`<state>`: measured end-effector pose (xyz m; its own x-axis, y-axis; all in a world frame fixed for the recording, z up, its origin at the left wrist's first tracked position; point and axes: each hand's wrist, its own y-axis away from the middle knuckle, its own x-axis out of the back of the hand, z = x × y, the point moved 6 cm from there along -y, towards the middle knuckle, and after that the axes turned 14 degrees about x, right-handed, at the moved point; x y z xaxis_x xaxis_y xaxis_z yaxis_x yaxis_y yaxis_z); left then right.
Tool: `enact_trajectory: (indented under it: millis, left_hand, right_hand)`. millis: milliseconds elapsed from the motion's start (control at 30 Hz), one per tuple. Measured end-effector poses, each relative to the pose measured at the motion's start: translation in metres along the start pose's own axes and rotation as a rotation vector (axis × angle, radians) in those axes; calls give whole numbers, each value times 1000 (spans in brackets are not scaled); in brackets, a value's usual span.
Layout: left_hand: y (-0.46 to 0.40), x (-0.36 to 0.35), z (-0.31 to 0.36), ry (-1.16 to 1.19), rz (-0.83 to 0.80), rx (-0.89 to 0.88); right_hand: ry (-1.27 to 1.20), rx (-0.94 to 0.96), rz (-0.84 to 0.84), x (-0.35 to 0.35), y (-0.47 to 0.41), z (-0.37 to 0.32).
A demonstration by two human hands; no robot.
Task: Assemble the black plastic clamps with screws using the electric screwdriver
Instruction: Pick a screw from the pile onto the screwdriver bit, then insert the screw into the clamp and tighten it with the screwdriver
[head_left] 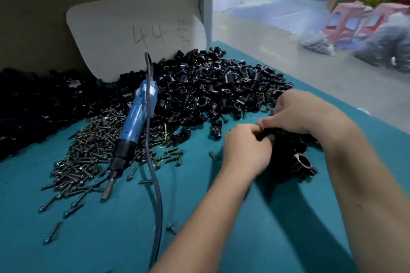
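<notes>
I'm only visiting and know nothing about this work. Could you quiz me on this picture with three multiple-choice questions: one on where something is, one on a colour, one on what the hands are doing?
1. Where does the electric screwdriver lie?
A. On the heap of screws, left of the hands
B. In the right hand
C. On the floor beyond the table

2. What colour is the table cover?
A. Red
B. Teal
C. White

3. What are the two hands doing?
A. Resting flat on the table
B. Holding the screwdriver together
C. Gripping black clamp parts between them

Answers:
1. A: its blue body rests across the screws, with no hand on it.
2. B: the bare cloth is blue-green throughout.
3. C: the left hand and right hand curl their fingers around the dark pieces.
</notes>
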<state>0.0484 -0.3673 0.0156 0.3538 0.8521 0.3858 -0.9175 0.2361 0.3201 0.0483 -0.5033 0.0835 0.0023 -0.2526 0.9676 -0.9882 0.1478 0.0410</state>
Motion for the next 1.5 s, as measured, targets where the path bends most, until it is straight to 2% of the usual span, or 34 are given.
enact_trajectory:
  millis: [67, 200, 333, 433, 600, 767, 933, 1067, 1200, 1267, 1333, 1400, 1500]
  left_hand:
    - [-2, -8, 7, -42, 69, -17]
    - [-5, 3, 13, 83, 157, 13]
    - [-3, 45, 2, 150, 311, 37]
    - [4, 81, -10, 160, 437, 29]
    - [7, 108, -26, 117, 480, 57]
    - [5, 112, -34, 89, 436, 59]
    - [22, 148, -17, 169, 512, -162]
    - [39, 206, -32, 297, 727, -253]
    - [42, 267, -76, 352, 1009, -74]
    - [39, 294, -94, 242, 1124, 18]
    - [29, 315, -106, -39, 1171, 105]
    - [15, 332, -120, -340, 1149, 238]
    - [-1, 343, -136, -507, 1062, 342]
  right_hand:
    - [-23, -41, 103, 7, 0, 11]
    - [-74, 11, 285, 12, -12, -1]
    - [-151, 145, 174, -7, -28, -44]
    - [-99, 233, 67, -30, -38, -79]
    - [9, 246, -51, -65, -45, -112]
    - [-18, 259, -17, -57, -45, -112]
    - [-275, 314, 222, -30, -39, -141]
    - [-494, 427, 328, -30, -33, -199]
    - [-500, 583, 280, -51, -31, -269]
    - [-409, 634, 263, -62, -36, -297]
    - [-339, 655, 212, -73, -44, -317]
    - [-286, 695, 133, -86, -51, -335]
    - [-219, 771, 50, -104, -56, -356]
